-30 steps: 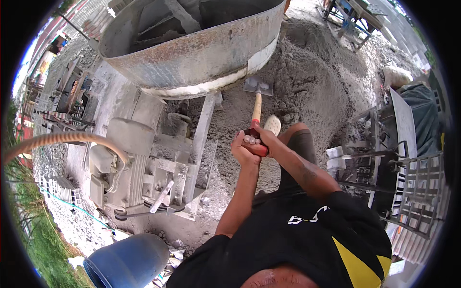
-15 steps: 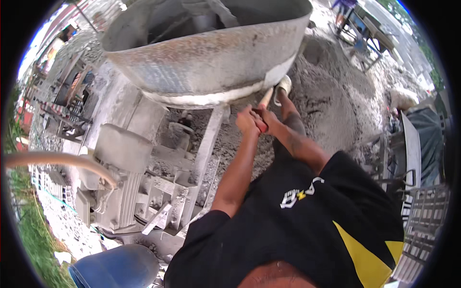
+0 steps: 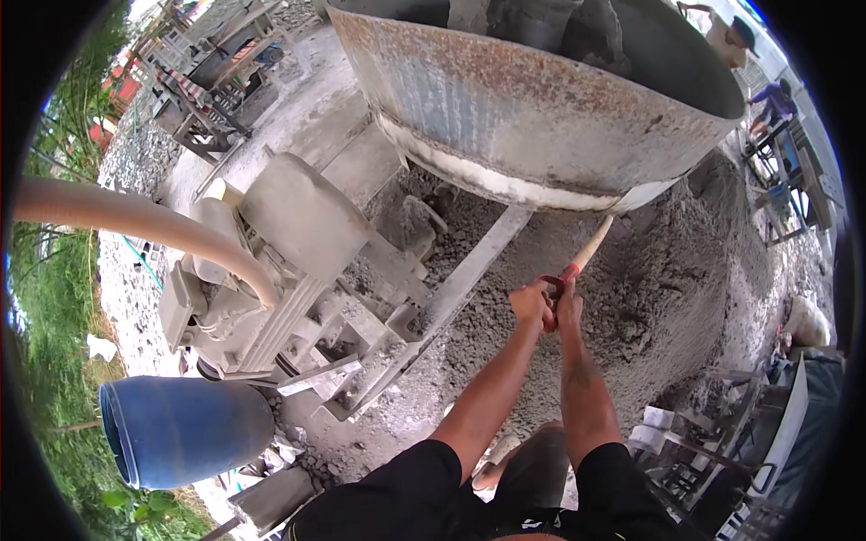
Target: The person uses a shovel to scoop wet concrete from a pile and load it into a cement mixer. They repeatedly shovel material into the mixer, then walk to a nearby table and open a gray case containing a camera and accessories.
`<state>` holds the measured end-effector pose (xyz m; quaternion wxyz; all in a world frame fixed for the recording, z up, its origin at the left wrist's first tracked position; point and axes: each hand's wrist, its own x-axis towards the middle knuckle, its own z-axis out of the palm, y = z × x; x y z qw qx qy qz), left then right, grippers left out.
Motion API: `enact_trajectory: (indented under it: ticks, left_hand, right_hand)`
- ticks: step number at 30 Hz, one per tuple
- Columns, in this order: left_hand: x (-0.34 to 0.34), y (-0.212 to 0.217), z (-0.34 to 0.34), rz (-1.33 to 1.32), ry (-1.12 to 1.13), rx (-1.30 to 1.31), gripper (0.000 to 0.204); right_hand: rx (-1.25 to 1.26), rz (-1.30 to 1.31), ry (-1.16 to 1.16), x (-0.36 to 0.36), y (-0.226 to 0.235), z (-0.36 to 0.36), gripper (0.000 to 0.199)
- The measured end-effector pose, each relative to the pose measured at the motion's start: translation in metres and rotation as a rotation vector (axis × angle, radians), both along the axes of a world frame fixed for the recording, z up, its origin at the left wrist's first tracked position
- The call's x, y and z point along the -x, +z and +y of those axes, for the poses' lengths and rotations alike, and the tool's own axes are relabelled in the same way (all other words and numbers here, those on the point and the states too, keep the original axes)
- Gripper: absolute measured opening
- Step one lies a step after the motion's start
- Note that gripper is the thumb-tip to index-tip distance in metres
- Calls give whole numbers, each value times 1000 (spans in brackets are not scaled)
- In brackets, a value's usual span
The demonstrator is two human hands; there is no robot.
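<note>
Both my hands grip the red handle of a shovel (image 3: 593,243), arms stretched out ahead of me. My left hand (image 3: 529,305) is closed round the left side of the grip. Right beside it, my right hand (image 3: 569,309) is wrapped round the other side. The pale wooden shaft slants up and away to the lower rim of a large round metal mixer drum (image 3: 532,108). Its blade is hidden from view. Under and around the shaft lies grey sandy gravel (image 3: 649,298).
A dusty engine (image 3: 307,225) on a metal frame (image 3: 478,261) stands left of my arms, with a thick hose (image 3: 135,216). A blue barrel (image 3: 189,428) lies lower left. Metal stands (image 3: 713,451) are at lower right. Two people (image 3: 729,41) are at the far right.
My view has swung, so the drum sits farther right. My hands have moved lower in the picture, still on the shovel, and my arms are straighter. Another person now shows beyond the drum.
</note>
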<state>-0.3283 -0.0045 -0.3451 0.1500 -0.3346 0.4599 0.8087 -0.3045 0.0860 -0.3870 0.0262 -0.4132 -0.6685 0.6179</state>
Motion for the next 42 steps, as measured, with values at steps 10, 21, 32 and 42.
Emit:
enact_trajectory:
  ticks: [10, 21, 32, 42]
  left_hand:
    - [-149, -90, 20, -45, -278, -415, 8]
    - [-323, 22, -9, 93, -124, -596, 5]
    - [-501, 176, 113, 326, -459, -379, 15]
    - [-661, 194, 113, 507, -837, 449, 21]
  right_hand:
    - [-307, -44, 137, -140, -70, 45, 70]
    - [-81, 13, 187, -319, 27, 15, 63]
    - [967, 643, 72, -498, 131, 122, 29]
    - [1278, 795, -141, -664, 100, 74, 31]
